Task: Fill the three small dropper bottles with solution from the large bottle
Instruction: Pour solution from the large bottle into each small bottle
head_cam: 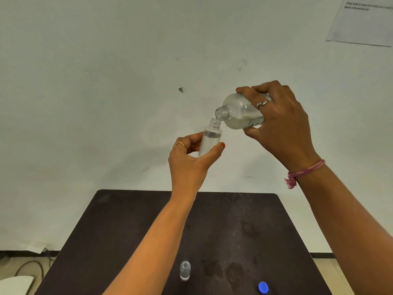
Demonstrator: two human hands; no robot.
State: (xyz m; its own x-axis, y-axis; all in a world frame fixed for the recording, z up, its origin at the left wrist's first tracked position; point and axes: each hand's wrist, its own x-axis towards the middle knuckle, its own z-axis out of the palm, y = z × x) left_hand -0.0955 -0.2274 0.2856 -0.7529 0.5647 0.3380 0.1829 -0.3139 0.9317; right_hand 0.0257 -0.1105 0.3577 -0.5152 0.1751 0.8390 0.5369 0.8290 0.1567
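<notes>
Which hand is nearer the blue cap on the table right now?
Neither is close. Right hand is raised, gripping the large bottle, more directly above the blue cap; left hand holds the small bottle further left.

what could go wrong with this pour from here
The large bottle in the right hand tips into the small bottle held in mid-air by the left hand; its narrow neck could easily be missed, spilling onto the table. The liquid already looks high, so overflow is possible.
</notes>
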